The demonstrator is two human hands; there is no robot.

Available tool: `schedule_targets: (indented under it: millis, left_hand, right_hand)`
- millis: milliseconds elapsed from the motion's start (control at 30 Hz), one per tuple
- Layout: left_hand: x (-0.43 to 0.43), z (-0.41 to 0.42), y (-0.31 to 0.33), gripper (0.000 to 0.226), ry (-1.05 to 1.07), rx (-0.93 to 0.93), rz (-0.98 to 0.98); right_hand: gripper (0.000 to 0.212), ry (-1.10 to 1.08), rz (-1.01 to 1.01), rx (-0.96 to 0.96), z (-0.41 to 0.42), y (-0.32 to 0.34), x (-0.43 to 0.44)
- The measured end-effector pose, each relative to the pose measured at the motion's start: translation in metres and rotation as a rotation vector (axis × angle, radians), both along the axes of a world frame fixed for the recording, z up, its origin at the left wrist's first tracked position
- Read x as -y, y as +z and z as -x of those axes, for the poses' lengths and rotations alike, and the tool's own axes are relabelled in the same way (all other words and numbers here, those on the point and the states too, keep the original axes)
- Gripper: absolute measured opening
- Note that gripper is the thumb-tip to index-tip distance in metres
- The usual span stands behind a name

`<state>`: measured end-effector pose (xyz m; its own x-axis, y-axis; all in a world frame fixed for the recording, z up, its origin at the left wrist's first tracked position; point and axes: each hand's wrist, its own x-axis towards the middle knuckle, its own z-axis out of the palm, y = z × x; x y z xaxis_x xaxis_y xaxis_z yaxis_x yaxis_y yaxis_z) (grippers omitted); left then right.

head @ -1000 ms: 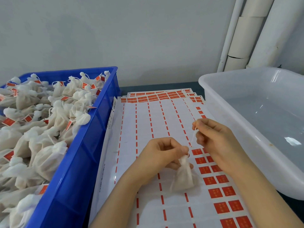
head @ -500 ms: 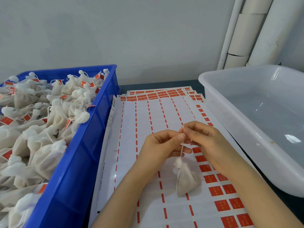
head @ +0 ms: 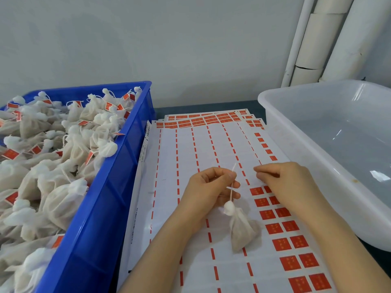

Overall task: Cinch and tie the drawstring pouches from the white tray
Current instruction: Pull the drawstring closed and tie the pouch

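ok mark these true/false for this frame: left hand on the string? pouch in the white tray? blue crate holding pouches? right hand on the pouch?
1. The left hand pinches the string of the pouch. True.
2. The pouch lies in the white tray. False: it is outside the tray, over the label sheets, just below the left hand.
3. The blue crate holds many pouches. True.
4. The right hand grips the pouch. False: it is apart from the pouch, with its fingertips down at the label sheets. Whether it pinches anything there cannot be told.
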<state>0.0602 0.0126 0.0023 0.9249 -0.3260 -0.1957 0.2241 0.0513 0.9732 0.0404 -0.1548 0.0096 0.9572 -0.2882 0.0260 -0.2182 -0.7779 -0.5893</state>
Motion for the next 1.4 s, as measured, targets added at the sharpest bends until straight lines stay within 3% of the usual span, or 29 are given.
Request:
schedule_targets:
  millis: [167, 300, 767, 933, 1000, 1400]
  left_hand:
    - [0.000, -0.003, -0.003, 0.009, 0.057, -0.041, 0.019]
    - [0.001, -0.005, -0.004, 0.009, 0.061, -0.047, 0.022]
    - [0.005, 0.001, -0.006, 0.009, -0.046, 0.131, -0.200]
    - [0.005, 0.000, -0.006, 0.009, -0.056, 0.152, -0.235]
    - [0.004, 0.001, -0.007, 0.008, -0.062, 0.153, -0.223]
    - [0.002, -0.001, -0.009, 0.010, -0.086, 0.176, -0.183]
  right_hand:
    - [0.045, 0.185, 0.161, -0.196, 0.017, 0.006, -0.008]
    - [0.056, 0.221, 0.205, -0.157, 0.031, -0.004, -0.011]
    - [0.044, 0.117, 0.193, -0.095, 0.032, -0.017, -0.010]
    - [0.084, 0.148, 0.205, -0.060, 0.038, -0.026, -0.012]
    - [0.091, 0.167, 0.236, -0.059, 0.039, -0.029, -0.013]
    - [0.048, 0.095, 0.258, 0.037, 0.036, -0.031, -0.013]
